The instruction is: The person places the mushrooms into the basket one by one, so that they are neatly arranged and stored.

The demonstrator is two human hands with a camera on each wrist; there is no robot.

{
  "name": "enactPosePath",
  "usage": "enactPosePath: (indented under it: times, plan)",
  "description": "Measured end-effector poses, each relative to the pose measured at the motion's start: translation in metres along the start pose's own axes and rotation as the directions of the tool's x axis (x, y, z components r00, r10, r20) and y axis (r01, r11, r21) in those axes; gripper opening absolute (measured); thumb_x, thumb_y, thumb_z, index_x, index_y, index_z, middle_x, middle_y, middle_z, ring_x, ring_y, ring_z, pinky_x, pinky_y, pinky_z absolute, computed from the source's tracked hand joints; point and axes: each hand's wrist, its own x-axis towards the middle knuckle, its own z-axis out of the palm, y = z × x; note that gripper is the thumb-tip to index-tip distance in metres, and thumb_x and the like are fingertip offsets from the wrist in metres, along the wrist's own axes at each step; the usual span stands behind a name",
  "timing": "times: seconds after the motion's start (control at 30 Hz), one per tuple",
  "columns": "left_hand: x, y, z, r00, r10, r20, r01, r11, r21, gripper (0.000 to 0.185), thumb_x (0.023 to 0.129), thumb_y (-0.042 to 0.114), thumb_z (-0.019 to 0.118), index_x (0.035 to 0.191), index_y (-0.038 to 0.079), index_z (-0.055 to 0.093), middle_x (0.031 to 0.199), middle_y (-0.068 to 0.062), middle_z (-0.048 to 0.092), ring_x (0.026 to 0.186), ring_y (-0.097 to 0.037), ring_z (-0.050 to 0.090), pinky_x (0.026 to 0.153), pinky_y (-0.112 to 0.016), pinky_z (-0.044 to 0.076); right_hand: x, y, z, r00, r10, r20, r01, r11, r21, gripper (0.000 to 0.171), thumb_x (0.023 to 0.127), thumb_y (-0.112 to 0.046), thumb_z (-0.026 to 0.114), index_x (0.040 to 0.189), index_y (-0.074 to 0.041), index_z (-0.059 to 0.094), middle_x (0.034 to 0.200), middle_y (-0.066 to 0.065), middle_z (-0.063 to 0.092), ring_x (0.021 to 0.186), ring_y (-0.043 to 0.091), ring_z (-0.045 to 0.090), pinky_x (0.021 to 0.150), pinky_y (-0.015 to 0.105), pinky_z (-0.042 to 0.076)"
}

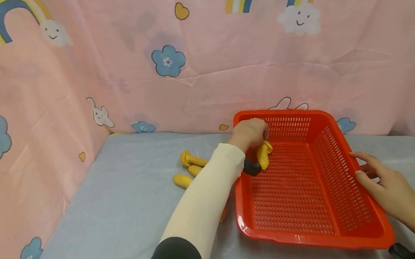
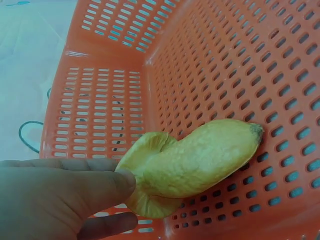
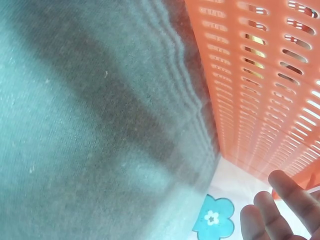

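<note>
Grey-blue table (image 1: 95, 223) with red basket (image 1: 322, 239) and seemingly three yellow mushrooms (image 1: 191, 169).

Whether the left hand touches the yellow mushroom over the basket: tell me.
Touching. The left wrist view shows the left hand pinching the yellow mushroom at its cap, inside the red basket.

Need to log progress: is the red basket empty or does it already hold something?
Empty. The red basket shows bare mesh floor; the one yellow mushroom over it is pinched by the left hand.
</note>
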Motion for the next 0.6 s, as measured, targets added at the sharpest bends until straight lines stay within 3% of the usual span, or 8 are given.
enactPosePath:
  times: [0.17, 0.33, 0.6]
  plan:
    - [0.000, -0.001, 0.000, 1.000, 0.008, 0.005, -0.008, 1.000, -0.023, 0.003, 0.092, 0.025, 0.064, 0.094, 0.026, 0.067, 0.096, 0.012, 0.061, 0.086, -0.007, 0.055, 0.073, -0.023, 0.049, 0.000, -0.001, 0.000, 1.000, -0.001, 0.009, 0.001, 1.000, 0.000, 0.049, 0.101, -0.026, 0.047, 0.146, -0.010, 0.038, 0.109, 0.027, 0.064, 0.072, -0.017, 0.048, 0.051, 0.022, 0.049]
    - [-0.004, -0.005, -0.004, 0.998, 0.051, -0.033, -0.054, 0.994, -0.099, 0.007, 0.092, 0.023, 0.065, 0.098, 0.020, 0.067, 0.097, 0.009, 0.062, 0.085, -0.008, 0.055, 0.073, -0.021, 0.049, 0.000, -0.003, -0.001, 1.000, -0.011, 0.010, 0.012, 1.000, -0.013, 0.049, 0.101, -0.027, 0.046, 0.146, -0.009, 0.038, 0.109, 0.028, 0.064, 0.072, -0.017, 0.048, 0.052, 0.023, 0.047]
    - [-0.015, -0.010, -0.019, 0.985, 0.147, -0.086, -0.164, 0.955, -0.249, 0.023, 0.092, 0.027, 0.065, 0.112, 0.015, 0.066, 0.111, 0.003, 0.065, 0.100, -0.010, 0.058, 0.086, -0.022, 0.049, 0.001, -0.001, -0.002, 1.000, -0.009, 0.009, 0.009, 1.000, -0.018, 0.049, 0.101, -0.027, 0.047, 0.146, -0.008, 0.038, 0.108, 0.027, 0.064, 0.071, -0.017, 0.048, 0.052, 0.022, 0.047]
